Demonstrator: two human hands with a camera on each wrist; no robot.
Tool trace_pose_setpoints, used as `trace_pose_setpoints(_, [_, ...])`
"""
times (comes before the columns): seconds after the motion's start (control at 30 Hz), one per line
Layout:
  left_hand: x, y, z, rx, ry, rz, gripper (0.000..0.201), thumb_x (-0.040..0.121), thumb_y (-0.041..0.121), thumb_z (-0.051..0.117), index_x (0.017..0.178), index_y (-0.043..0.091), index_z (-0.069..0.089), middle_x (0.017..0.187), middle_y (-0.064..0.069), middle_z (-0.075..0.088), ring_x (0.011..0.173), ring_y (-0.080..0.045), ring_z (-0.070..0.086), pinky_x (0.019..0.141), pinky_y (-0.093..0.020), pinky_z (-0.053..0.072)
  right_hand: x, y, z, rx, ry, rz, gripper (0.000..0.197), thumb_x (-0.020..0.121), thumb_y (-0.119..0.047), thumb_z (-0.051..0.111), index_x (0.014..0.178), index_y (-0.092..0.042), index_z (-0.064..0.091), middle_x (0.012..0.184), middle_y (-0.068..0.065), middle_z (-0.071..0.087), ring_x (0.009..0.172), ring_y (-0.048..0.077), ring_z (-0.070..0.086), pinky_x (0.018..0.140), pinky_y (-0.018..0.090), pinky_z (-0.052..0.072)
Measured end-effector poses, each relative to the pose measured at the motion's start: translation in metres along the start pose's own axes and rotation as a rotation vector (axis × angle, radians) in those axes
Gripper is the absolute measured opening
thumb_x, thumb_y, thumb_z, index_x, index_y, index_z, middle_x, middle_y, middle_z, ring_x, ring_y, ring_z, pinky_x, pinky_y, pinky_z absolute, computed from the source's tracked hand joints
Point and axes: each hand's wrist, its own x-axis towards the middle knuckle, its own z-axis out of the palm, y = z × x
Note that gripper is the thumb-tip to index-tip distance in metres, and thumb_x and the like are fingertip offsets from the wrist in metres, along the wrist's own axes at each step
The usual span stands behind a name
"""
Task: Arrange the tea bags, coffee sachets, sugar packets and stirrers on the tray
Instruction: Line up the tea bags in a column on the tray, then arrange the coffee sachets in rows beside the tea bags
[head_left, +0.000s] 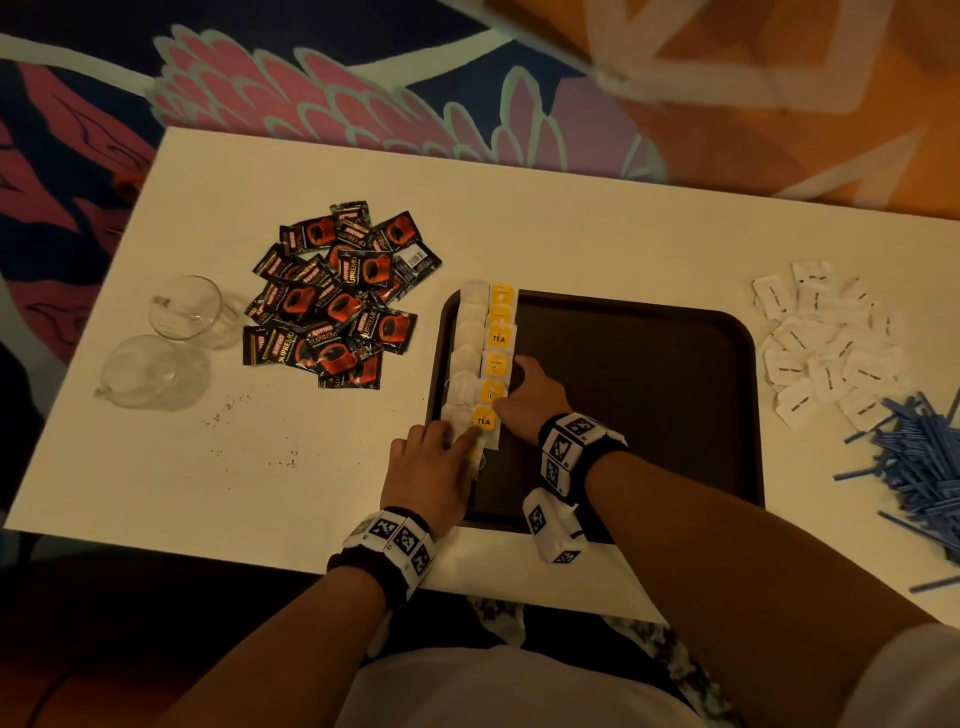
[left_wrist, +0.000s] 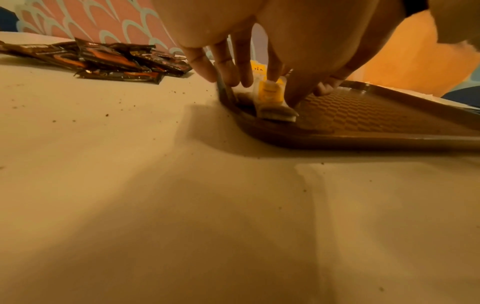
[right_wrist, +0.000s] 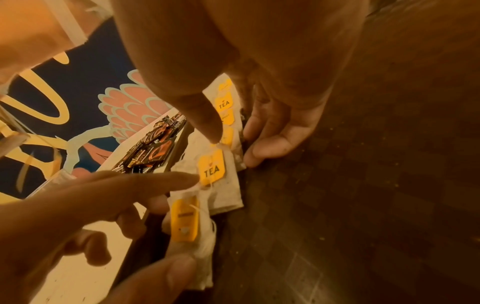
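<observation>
A dark brown tray (head_left: 649, 389) lies on the white table. A column of tea bags (head_left: 496, 338) with yellow tags runs along its left edge. My left hand (head_left: 462, 441) is at the near end of that column and pinches the nearest tea bag (right_wrist: 192, 226) between thumb and fingers, its index finger touching a TEA tag (right_wrist: 211, 168). That bag (left_wrist: 272, 98) stands tilted at the tray's corner. My right hand (head_left: 514, 387) lies on the tray with straight fingers (right_wrist: 262, 144) against the column's right side and its thumb tip on the tags.
A heap of black and red coffee sachets (head_left: 332, 301) lies left of the tray, beside two glass cups (head_left: 187, 312). White sugar packets (head_left: 826, 343) and blue stirrers (head_left: 919, 462) lie to the right. Dark crumbs dot the table's near left.
</observation>
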Motion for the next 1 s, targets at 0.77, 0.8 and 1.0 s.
trace_pose_setpoints(0.77, [0.015,-0.041,-0.030,-0.540,0.205,-0.736,0.044,0.090,0.030,0.060,0.129,0.012,0.051,0.129,-0.016,0.051,0.117,-0.032,0.050,0.098,-0.037,0.040,-0.025,0.046,-0.084,-0.335,-0.023,-0.162,0.043,0.089,-0.023,0.066,0.130,-0.020,0.052,0.131,0.005,0.053,0.117,0.021,0.053,0.099,0.034,0.047])
trace_pose_setpoints(0.8, [0.019,-0.048,-0.036,-0.509,0.224,-0.742,0.046,0.089,0.031,0.061,0.130,0.012,0.051,0.130,-0.016,0.049,0.119,-0.033,0.048,0.100,-0.038,0.038,-0.026,0.044,-0.083,-0.342,-0.028,-0.168,0.041,0.089,-0.022,0.065,0.128,-0.019,0.053,0.131,0.005,0.053,0.119,0.020,0.052,0.099,0.032,0.044])
trace_pose_setpoints(1.0, [0.059,-0.086,-0.078,-0.406,0.310,-0.751,0.069,0.083,0.042,0.067,0.140,0.015,0.040,0.147,-0.019,0.027,0.133,-0.040,0.028,0.107,-0.046,0.031,-0.026,0.027,-0.068,-0.317,-0.006,-0.169,0.029,0.089,-0.024,0.066,0.117,-0.020,0.060,0.124,0.001,0.059,0.115,0.016,0.054,0.093,0.025,0.041])
